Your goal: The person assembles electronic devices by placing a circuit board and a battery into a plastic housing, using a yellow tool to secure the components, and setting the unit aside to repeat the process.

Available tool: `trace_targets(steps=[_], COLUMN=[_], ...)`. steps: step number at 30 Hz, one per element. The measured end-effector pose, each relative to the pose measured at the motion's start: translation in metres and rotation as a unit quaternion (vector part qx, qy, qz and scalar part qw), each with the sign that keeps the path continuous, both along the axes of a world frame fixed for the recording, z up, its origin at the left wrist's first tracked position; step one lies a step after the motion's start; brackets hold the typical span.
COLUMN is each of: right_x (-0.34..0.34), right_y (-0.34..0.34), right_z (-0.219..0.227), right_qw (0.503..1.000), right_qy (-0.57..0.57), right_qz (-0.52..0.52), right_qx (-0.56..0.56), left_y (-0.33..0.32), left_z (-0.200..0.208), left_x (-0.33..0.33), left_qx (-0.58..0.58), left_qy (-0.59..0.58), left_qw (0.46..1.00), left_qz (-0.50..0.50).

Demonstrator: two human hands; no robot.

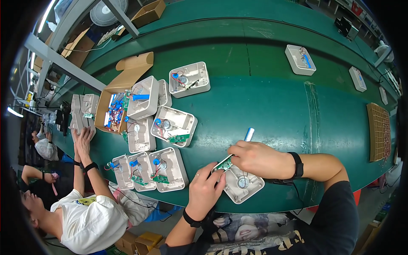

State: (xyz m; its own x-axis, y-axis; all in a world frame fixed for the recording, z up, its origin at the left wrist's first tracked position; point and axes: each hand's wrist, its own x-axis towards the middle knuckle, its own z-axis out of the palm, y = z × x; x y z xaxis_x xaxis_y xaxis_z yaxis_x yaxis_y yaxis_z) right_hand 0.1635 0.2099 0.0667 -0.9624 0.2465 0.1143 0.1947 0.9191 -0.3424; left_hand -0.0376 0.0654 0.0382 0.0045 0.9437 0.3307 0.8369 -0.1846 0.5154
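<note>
In front of me an off-white plastic housing (250, 193) lies open side up, with a round speaker (242, 182) and thin wires inside. A small green circuit board (225, 164) stands tilted at its upper left edge. My left hand (203, 192) grips this board between thumb and fingers. Over the housing's far side, my right hand (263, 160) is closed with its fingertips pinched at the board's upper end; what they pinch is hidden. A blue and white cylindrical battery (249, 134) shows just beyond my right knuckles, partly covered by the hand.
Several similar housings (174, 126) with boards and wires stand to my left, around a cardboard box (102, 111) of blue batteries. A co-worker's hands (83, 142) rest near stacked housings at far left. More housings (301, 59) lie on the green belt beyond; a brown tray (379, 131) stands right.
</note>
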Motion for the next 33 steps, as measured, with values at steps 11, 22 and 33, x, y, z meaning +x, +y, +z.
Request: trace_targets(steps=[11, 22, 33], right_x=[-0.018, 0.008, 0.047], right_y=[-0.061, 0.006, -0.015], right_z=[0.053, 0.073, -0.016], right_qw=[0.999, 0.991, 0.989], right_qy=[0.020, -0.019, 0.067], right_qz=[-0.017, -0.039, -0.080], right_qx=[-0.039, -0.128, -0.101], left_y=[-0.063, -0.055, -0.002], left_z=[0.044, 0.029, -0.019], left_x=[-0.016, -0.024, 0.006], left_qx=[0.000, -0.005, -0.012], left_qy=[-0.035, -0.034, -0.051], left_qw=[0.999, 0.999, 0.999], left_qz=[0.002, -0.005, 0.008])
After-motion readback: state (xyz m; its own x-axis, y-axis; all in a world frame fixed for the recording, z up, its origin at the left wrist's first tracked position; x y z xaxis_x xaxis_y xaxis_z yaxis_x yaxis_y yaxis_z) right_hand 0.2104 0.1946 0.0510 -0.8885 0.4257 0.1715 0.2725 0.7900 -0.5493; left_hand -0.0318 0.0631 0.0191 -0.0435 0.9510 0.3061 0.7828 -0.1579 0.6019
